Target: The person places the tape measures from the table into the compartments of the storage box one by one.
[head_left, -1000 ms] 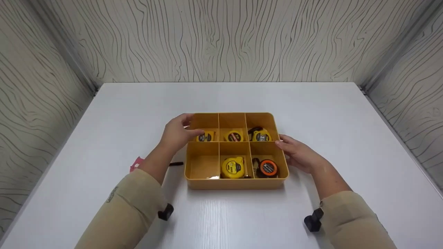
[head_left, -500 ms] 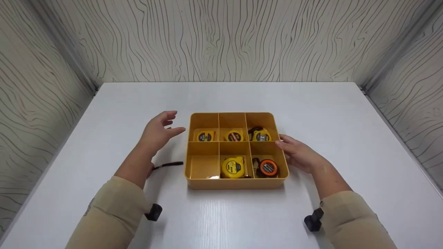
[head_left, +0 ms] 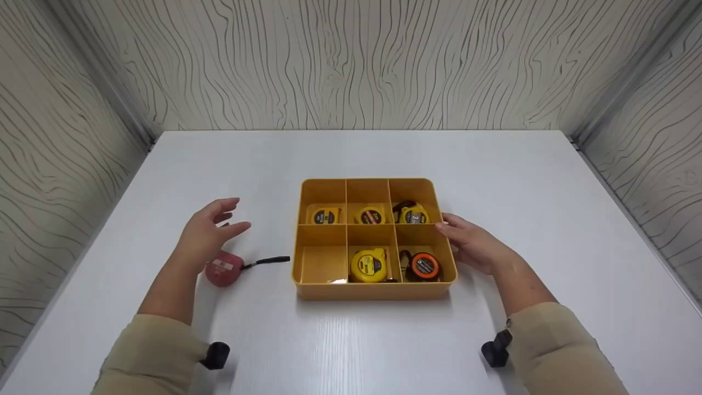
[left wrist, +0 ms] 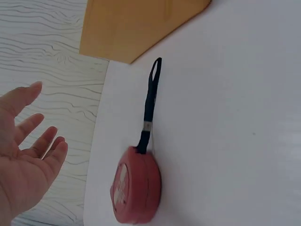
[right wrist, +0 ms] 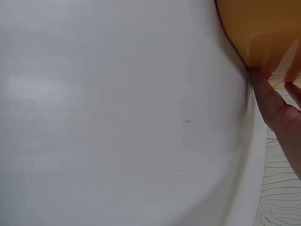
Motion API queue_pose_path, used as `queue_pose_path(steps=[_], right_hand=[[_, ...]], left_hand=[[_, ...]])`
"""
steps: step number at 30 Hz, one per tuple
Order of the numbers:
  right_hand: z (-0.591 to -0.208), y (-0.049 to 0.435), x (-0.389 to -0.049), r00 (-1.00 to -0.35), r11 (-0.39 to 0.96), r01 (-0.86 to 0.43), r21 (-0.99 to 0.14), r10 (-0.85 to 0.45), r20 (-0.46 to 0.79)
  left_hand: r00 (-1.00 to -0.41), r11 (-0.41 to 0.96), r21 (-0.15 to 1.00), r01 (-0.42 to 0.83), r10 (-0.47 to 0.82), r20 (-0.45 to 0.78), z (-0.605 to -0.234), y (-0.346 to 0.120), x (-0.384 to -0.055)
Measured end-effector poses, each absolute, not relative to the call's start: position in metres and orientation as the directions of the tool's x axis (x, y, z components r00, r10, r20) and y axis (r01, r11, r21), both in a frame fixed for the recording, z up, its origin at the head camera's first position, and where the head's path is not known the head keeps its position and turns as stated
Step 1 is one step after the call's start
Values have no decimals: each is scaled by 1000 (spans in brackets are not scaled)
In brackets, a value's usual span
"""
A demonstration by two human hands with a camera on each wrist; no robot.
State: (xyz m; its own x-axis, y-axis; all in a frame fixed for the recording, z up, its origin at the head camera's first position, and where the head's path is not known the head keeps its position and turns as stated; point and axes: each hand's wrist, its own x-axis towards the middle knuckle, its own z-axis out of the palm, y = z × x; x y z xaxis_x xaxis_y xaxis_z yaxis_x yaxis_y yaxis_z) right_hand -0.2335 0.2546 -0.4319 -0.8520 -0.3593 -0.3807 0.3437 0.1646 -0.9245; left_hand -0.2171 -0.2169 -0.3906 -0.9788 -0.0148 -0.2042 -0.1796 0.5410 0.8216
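Observation:
A yellow-brown divided box (head_left: 373, 292) sits mid-table; several tape measures lie in its compartments, one each, and its front-left compartment holds none. My left hand (head_left: 204, 236) hovers left of the box with fingers apart and nothing in them. Just below it lies a red tape measure (head_left: 225, 270) with a black wrist strap (head_left: 267, 260) stretched toward the box. In the left wrist view the hand (left wrist: 28, 155) is clear of the red tape measure (left wrist: 137, 188). My right hand (head_left: 476, 241) rests against the box's right side; fingertips touch its wall in the right wrist view.
Inside the box are a yellow tape measure (head_left: 368, 265) at front middle and a black-and-orange one (head_left: 424, 266) at front right. The white table (head_left: 351, 153) ends at patterned panels at the back and sides.
My left hand has drawn away from the box's back-left compartment, moving left and toward me, uncovering the red tape measure. My right hand and the box stay put.

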Motion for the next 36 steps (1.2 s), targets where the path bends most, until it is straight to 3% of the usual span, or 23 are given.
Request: queue_pose_path(steps=[13,28,36], right_hand=[[-433,255,-234,-854,180,339,-924,-353,-382],[-432,255,-233,-855,198,346,-917,-336,-395],[-433,254,-233,-853,171,349,-921,-348,-388]], left_hand=[[-970,492,837,-237,-79,-228,-413,-255,-192],[-950,470,841,-269,14,-312,-433,-260,-178],[-937,499,813,-301,4,-349,-439,-261,-177]])
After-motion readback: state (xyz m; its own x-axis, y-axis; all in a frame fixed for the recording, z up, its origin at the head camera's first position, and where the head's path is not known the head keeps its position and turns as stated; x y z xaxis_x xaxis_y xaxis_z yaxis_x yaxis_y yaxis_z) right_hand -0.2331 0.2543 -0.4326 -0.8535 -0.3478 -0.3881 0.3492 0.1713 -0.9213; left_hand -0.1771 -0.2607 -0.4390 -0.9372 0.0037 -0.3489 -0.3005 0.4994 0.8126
